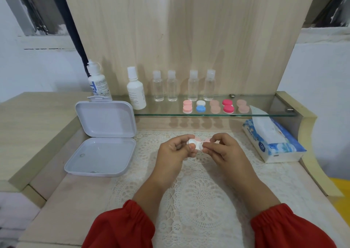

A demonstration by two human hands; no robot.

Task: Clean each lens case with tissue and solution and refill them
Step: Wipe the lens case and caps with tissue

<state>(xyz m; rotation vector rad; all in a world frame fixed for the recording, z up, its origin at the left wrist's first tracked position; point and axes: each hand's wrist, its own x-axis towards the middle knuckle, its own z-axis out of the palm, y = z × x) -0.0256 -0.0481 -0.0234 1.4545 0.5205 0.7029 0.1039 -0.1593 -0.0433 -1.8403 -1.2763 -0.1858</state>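
Note:
Both hands meet over the lace mat (198,191). My left hand (174,151) grips a white lens case (196,144) with pink caps showing behind the fingers. My right hand (223,149) pinches the case's right end; what is between its fingertips is too small to tell. On the glass shelf (265,113) lie several closed lens cases: pale pink (187,106), white and blue (200,106), beige (215,106), magenta (228,106) and beige (243,106). A tissue pack (272,141) sits at the right with a sheet sticking up.
Two white solution bottles (97,81) (135,92) and several small clear bottles (182,86) stand along the shelf's back. An open white plastic box (102,136) lies left of the mat, lid raised. A wooden panel rises behind the shelf.

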